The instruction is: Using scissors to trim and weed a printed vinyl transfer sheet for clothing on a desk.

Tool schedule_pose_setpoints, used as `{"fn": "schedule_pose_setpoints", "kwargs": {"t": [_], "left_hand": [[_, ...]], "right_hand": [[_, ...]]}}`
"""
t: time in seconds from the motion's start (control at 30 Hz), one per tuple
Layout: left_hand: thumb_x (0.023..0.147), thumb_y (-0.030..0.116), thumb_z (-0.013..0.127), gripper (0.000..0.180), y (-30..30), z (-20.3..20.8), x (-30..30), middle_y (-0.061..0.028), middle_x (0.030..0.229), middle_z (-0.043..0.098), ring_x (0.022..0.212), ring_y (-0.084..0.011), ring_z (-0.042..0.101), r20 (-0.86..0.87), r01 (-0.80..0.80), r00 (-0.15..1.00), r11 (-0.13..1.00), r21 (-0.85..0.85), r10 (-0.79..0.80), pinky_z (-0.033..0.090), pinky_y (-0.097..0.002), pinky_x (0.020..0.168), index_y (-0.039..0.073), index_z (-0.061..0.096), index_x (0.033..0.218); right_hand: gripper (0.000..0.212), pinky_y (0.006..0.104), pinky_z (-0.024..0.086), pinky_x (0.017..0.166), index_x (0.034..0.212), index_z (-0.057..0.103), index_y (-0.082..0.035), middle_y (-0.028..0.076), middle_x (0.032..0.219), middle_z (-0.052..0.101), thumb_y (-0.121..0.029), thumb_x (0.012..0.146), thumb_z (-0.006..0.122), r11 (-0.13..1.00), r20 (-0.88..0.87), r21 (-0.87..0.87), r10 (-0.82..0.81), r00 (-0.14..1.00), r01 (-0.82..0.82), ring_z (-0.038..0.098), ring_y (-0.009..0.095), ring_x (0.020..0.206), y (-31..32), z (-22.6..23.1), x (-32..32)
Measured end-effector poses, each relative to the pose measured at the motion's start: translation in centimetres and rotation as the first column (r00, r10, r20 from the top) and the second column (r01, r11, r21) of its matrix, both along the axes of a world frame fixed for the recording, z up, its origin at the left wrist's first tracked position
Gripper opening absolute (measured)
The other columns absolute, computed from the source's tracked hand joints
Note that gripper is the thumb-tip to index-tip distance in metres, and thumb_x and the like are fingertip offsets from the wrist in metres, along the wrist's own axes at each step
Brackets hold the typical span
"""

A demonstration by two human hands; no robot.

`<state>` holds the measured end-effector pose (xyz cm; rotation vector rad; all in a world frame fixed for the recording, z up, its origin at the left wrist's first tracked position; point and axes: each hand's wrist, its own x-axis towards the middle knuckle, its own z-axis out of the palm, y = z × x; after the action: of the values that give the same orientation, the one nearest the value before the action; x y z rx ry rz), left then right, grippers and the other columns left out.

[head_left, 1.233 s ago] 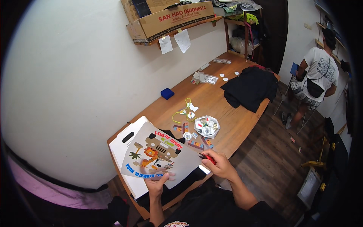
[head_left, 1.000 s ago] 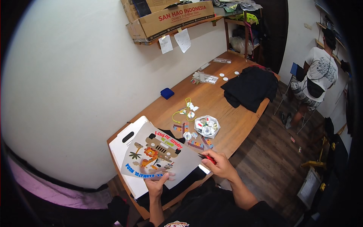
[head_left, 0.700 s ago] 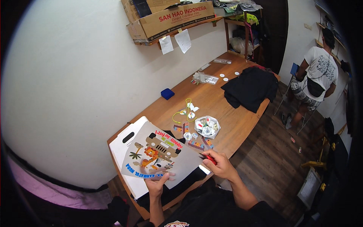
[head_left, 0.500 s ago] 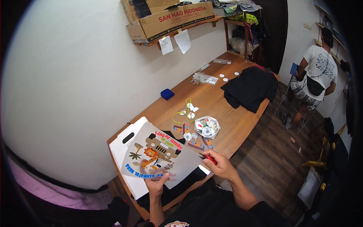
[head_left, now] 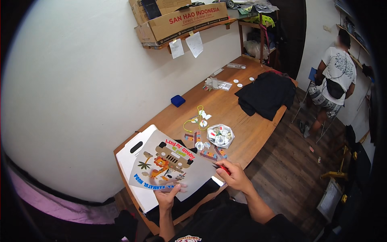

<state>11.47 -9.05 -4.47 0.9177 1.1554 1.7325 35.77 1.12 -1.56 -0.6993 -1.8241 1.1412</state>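
My left hand (head_left: 168,194) is closed on the lower edge of a translucent transfer film sheet (head_left: 193,173), thumb on top. Printed on the film are a brown jeep, a lion, a palm tree and coloured lettering. My right hand (head_left: 235,174) grips red-handled scissors (head_left: 224,168) at the film's right edge, their dark tip pointing left toward it. How far the blades are apart is too small to tell. Beneath the film are a white board (head_left: 128,156) with a dark oval handle slot and a black cloth (head_left: 202,192).
A faceted bowl of small items (head_left: 220,136) stands beyond my right hand, near cut film pieces (head_left: 209,155) and a yellow cord (head_left: 185,125). Farther off are a blue box (head_left: 177,101) and folded black clothing (head_left: 266,94). Another person (head_left: 338,74) is at the far right.
My hands, the film and the scissors keep almost the same places. At the far right, the other person has shifted slightly, with the head turned.
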Motion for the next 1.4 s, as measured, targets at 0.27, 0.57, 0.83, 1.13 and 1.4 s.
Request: {"fn": "schedule_pose_setpoints", "kwargs": {"t": [0.27,0.57,0.83,1.13,1.4], "left_hand": [[0.075,-0.014,0.060,0.093,0.1,0.8,0.8,-0.0269,0.098,0.056,0.076,-0.0359,0.066,-0.022,0.016,1.000,0.996,0.083,-0.015,0.060,-0.0404,0.057,0.014,0.000,0.141],[0.075,-0.014,0.060,0.065,0.0,-0.4,-0.2,-0.0254,0.096,0.058,0.076,-0.0358,0.066,-0.047,0.025,0.999,1.000,-0.013,-0.025,0.060,-0.0389,0.057,-0.004,0.026,0.130],[0.075,-0.013,0.061,0.049,0.2,0.4,0.1,-0.0247,0.095,0.060,0.076,-0.0351,0.066,-0.049,0.023,0.999,0.998,0.052,-0.020,0.060,-0.0385,0.057,-0.010,0.039,0.119],[0.075,-0.012,0.061,0.051,0.4,0.5,0.0,-0.0236,0.094,0.060,0.077,-0.0348,0.066,-0.055,0.039,0.998,0.999,0.018,-0.038,0.060,-0.0389,0.058,-0.009,0.038,0.120],[0.075,-0.014,0.060,0.091,0.4,-0.2,-0.1,-0.0246,0.096,0.057,0.076,-0.0353,0.066,-0.014,0.008,1.000,0.999,-0.040,-0.008,0.060,-0.0408,0.057,0.013,0.003,0.140]], "right_hand": [[0.017,0.0294,0.043,0.057,0.098,0.056,0.000,0.013,0.068,0.056,-0.014,0.089,0.057,0.998,-0.037,0.018,-0.054,0.998,0.055,0.056,0.022,0.059,-0.1,-0.6,-0.5],[0.017,0.0293,0.043,0.056,0.098,0.056,0.000,0.013,0.068,0.056,-0.015,0.090,0.057,0.995,-0.066,0.030,-0.094,0.993,0.097,0.056,0.022,0.058,-0.1,-0.9,-1.1],[0.020,0.0292,0.043,0.057,0.098,0.057,0.001,0.013,0.069,0.055,-0.017,0.089,0.058,0.999,-0.055,-0.024,-0.050,0.997,0.049,0.055,0.022,0.059,0.1,-0.6,-0.5],[0.022,0.0302,0.045,0.058,0.099,0.058,0.002,0.015,0.073,0.059,-0.016,0.088,0.059,0.998,-0.011,0.051,-0.031,0.999,0.031,0.058,0.024,0.061,0.6,0.1,-0.2],[0.020,0.0301,0.045,0.058,0.098,0.058,0.002,0.015,0.073,0.059,-0.015,0.087,0.061,0.997,-0.010,0.060,-0.057,0.998,0.058,0.059,0.025,0.062,0.5,-0.2,-0.4]]}}
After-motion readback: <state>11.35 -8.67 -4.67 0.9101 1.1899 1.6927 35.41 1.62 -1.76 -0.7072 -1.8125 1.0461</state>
